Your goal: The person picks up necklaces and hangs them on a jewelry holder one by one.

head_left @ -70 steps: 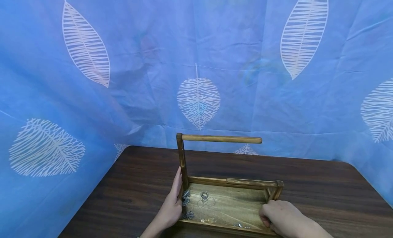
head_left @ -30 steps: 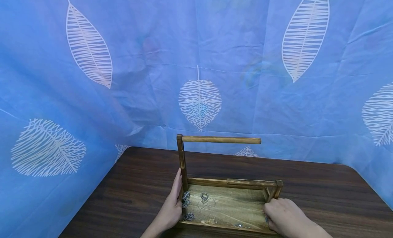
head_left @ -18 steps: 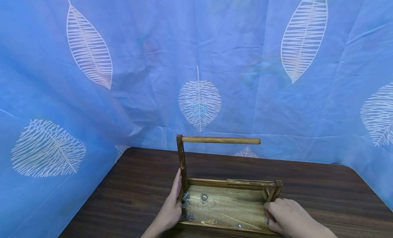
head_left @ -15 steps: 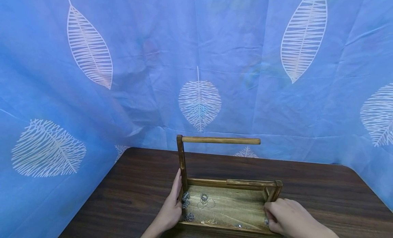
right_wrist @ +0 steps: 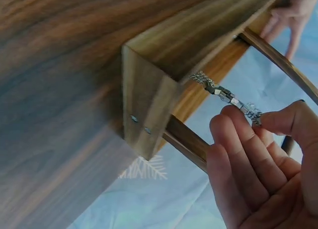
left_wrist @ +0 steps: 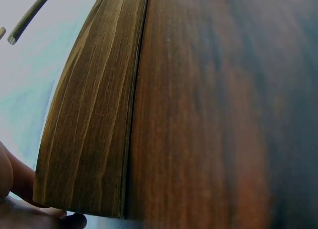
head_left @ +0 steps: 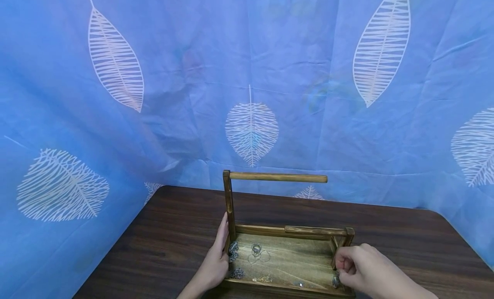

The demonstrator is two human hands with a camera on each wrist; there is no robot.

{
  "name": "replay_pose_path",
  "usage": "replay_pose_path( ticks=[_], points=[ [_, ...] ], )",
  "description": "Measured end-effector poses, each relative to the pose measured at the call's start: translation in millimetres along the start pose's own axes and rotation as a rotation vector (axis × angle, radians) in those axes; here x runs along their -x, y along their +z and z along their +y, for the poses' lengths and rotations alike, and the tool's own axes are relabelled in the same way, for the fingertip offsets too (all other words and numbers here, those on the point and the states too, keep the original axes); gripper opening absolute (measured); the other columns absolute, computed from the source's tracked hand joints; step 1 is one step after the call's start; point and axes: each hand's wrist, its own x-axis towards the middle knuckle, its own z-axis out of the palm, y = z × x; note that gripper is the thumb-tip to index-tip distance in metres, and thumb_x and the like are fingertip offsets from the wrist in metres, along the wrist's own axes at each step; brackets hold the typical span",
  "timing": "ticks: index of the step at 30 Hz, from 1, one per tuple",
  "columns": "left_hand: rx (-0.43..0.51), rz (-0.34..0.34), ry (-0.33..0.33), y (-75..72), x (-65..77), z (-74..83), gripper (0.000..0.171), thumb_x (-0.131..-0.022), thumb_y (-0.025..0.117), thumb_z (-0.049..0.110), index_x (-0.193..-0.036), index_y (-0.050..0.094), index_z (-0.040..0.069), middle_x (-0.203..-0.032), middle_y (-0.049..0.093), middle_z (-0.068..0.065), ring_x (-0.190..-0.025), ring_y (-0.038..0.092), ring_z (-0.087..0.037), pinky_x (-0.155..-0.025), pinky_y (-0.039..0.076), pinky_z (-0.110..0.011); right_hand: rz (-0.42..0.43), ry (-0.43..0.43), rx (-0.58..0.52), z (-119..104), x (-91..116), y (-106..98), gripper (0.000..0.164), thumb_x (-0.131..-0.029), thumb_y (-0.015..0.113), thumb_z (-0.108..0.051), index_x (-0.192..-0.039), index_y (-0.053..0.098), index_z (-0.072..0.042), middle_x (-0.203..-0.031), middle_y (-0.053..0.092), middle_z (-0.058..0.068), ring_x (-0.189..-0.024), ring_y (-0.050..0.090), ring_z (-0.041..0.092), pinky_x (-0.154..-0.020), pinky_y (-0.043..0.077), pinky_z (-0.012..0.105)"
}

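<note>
A wooden jewelry tray [head_left: 289, 252] with a tall post and crossbar at its left and a lower bar at its right stands on the table. My left hand [head_left: 214, 258] rests along its left end, fingers straight against the post. At the right end, my right hand [head_left: 364, 267] pinches a silver chain [right_wrist: 226, 96] between thumb and fingertips. This chain runs from the tray's near right corner up to the fingertips in the right wrist view. The left wrist view shows the tray's plain wooden wall [left_wrist: 89, 114] with fingers at its lower corner.
Bunched silver chains [head_left: 236, 273] lie along the tray's left side. Near them are thin hoops [head_left: 256, 249], with small gold pieces [head_left: 262, 279] and a small silver piece [head_left: 300, 284] along the front rim. Behind the dark table [head_left: 173, 230] hangs a blue leaf-print cloth [head_left: 185, 119].
My right hand has risen slightly and turned at the tray's right end, and more of the silver chain shows beneath its fingertips. My left hand has stayed in place.
</note>
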Motion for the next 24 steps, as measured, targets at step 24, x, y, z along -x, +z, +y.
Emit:
replay_pose_path(
  ticks=[24],
  points=[
    [-0.014, -0.005, -0.01, 0.1, 0.5, 1.7, 0.108, -0.078, 0.02, -0.027, -0.161, -0.012, 0.035, -0.167, -0.005, -0.012, -0.151, 0.004, -0.036, -0.117, 0.011, -0.057, 0.046, -0.076, -0.71, -8, -1, -27, 0.017, -0.102, 0.048, 0.001, -0.105, 0.061, 0.013, -0.096, 0.073, 0.015, -0.093, 0.072, 0.025, -0.077, 0.059, 0.046]
  ],
)
